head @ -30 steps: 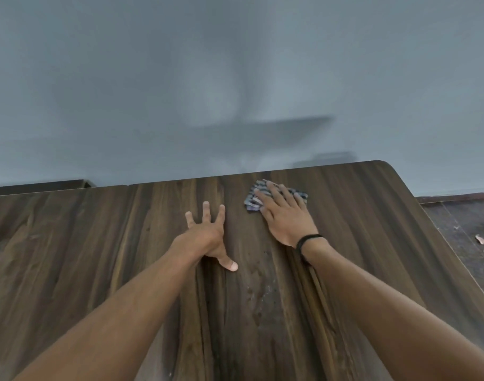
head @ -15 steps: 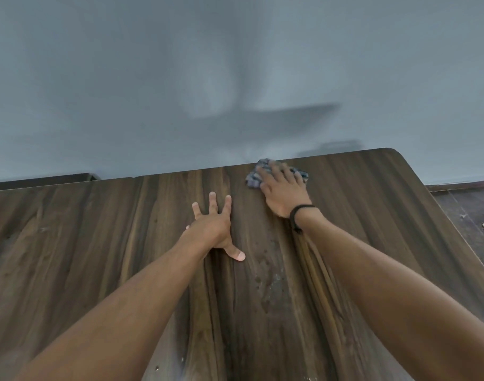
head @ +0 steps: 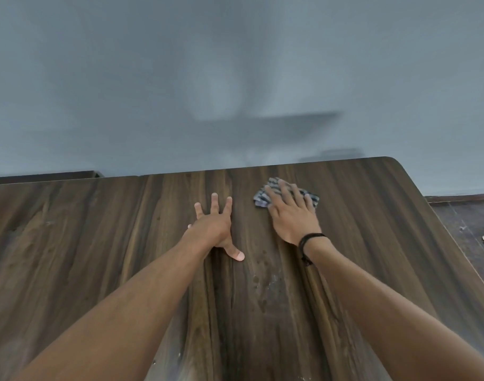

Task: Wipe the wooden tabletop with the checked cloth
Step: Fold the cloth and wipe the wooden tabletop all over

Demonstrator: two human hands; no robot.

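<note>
The dark wooden tabletop [head: 97,257] fills the lower half of the head view. A small blue-and-white checked cloth [head: 263,195] lies bunched near the table's far edge, right of centre. My right hand [head: 291,213] lies flat on the cloth with straight fingers and presses it onto the wood; a black band circles that wrist. Left of it, my left hand [head: 214,225] rests flat on the bare wood, fingers spread, thumb pointing back toward me. Most of the cloth is hidden under my right hand.
A grey wall [head: 235,78] rises right behind the table's far edge. The table's right edge runs diagonally, with a dirty floor [head: 472,232] beyond it. Pale smudges [head: 263,281] mark the wood between my forearms. A dark ledge [head: 42,176] shows at far left.
My right hand pushed the cloth out to the far edge, then drew it back a little toward me. My left hand stayed planted on the wood.
</note>
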